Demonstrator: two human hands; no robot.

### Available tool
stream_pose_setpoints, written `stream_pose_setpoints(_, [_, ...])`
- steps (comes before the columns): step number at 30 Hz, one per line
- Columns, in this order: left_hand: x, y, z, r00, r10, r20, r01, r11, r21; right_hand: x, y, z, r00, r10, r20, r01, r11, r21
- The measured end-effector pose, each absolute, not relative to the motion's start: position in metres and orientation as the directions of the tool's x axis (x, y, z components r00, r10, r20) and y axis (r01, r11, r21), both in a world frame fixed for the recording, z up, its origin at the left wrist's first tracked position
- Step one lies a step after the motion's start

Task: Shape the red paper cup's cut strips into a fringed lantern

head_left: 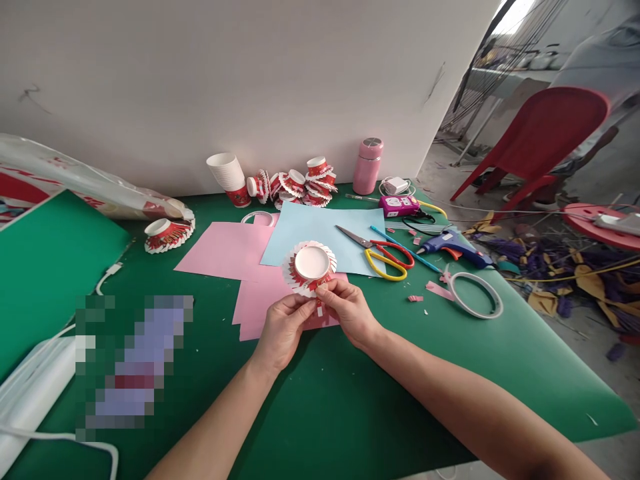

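Note:
A paper cup (312, 262), its red-and-white wall cut into strips and folded into a ruffled ring, is held base up in front of me. My left hand (281, 331) pinches the near edge of the strips with thumb and finger. Close beside it, my right hand (351, 312) grips the same edge, fingers closed. Under and behind the cup lie pink paper sheets (215, 250) and a light blue sheet (305, 223). Scissors (385, 257) with red and yellow handles rest partly on the blue sheet.
Along the wall stand stacked paper cups (225, 175), several cut cups (295, 187) and a pink bottle (369, 167). At right are a blue glue gun (457, 248) and a tape roll (475, 295). Another cut cup (169, 235) sits left. Beyond the table, a person is near a red chair (550, 133).

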State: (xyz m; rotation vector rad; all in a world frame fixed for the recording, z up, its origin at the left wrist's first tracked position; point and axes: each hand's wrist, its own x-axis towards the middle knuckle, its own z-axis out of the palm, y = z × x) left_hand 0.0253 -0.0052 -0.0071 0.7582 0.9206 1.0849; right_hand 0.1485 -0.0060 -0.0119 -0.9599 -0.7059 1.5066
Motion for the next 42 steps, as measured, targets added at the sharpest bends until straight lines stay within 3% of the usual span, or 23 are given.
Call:
stream_pose_setpoints(27, [0.0201,0.0005,-0.0154,0.263,0.958,-0.116,-0.321,0.2,0.926,0.1494,-0.0062,-0.01,-0.064,0.976,-0.206,-0.51,-0.209,-0.834])
stream_pose_setpoints(42, [0.0251,-0.0028,-0.0085,0.164,0.966,-0.199,-0.339,0.245,0.908,0.1514,-0.0067,-0.0119,-0.056,0.965,-0.255,-0.542,-0.244,-0.804])
